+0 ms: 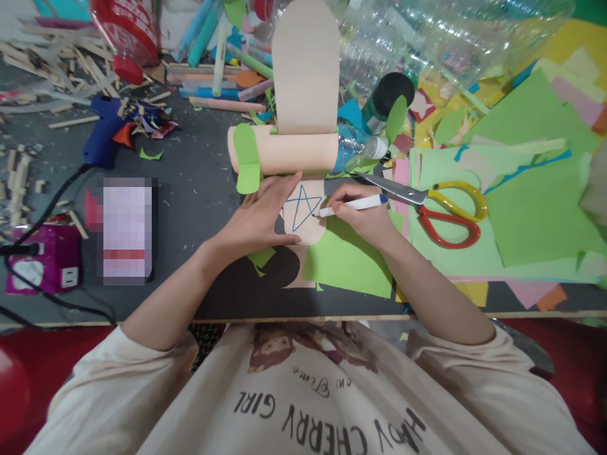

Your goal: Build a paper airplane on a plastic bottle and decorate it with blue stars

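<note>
My left hand [263,218] lies flat with fingers stretched out, pressing down a peach paper piece [308,230] that bears a blue star outline [303,205]. My right hand [363,215] is closed around a white marker with a blue cap [353,205], its tip touching the star's right side. Just beyond the paper lies a plastic bottle wrapped in peach paper [291,151], with a green paper flap [247,158] at its left end and a tall rounded peach piece [307,66] standing up from it.
Scissors with yellow and red handles [443,212] lie right of my right hand on green paper sheets [521,208]. A blue glue gun [104,129], wooden sticks [57,57] and a purple power strip [45,259] sit at left. Clear bottles [427,31] crowd the back.
</note>
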The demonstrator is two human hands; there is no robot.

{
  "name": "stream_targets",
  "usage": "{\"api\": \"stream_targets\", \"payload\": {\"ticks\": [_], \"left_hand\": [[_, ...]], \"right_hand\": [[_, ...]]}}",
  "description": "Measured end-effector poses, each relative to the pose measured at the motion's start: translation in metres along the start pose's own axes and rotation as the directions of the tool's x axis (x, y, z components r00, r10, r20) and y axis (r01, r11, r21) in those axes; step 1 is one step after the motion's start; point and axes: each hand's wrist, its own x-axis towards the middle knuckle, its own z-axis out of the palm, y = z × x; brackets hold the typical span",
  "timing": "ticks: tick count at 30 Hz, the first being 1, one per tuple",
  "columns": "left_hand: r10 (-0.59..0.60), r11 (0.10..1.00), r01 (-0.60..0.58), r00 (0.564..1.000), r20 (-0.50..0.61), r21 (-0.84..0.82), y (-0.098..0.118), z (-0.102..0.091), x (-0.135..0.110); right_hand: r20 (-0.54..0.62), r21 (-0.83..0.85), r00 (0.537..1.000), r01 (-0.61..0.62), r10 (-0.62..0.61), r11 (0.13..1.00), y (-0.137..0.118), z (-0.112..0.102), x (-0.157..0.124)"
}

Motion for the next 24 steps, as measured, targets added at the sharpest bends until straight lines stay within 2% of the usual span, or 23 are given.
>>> {"api": "stream_targets", "payload": {"ticks": [9, 16, 24], "left_hand": [[0.029, 1.0, -0.029, 1.0, -0.013, -0.008, -0.0025, 0.0012, 0.0008], [-0.009, 1.0, 0.008, 1.0, 0.009, 0.009, 0.0013, -0.0014, 0.0007], [0.026, 1.0, -0.026, 1.0, -0.013, -0.011, -0.0034, 0.0014, 0.0006]], "right_hand": [[0.025, 0.038, 0.999, -0.021, 0.02, 0.999, -0.0023, -0.0009, -0.0008], [0.048, 0.038, 0.998, -0.048, 0.046, 0.998, -0.0029, -0.0003, -0.0011], [0.103, 0.054, 0.994, -0.048, 0.042, 0.997, -0.0066, -0.0006, -0.0015]]}}
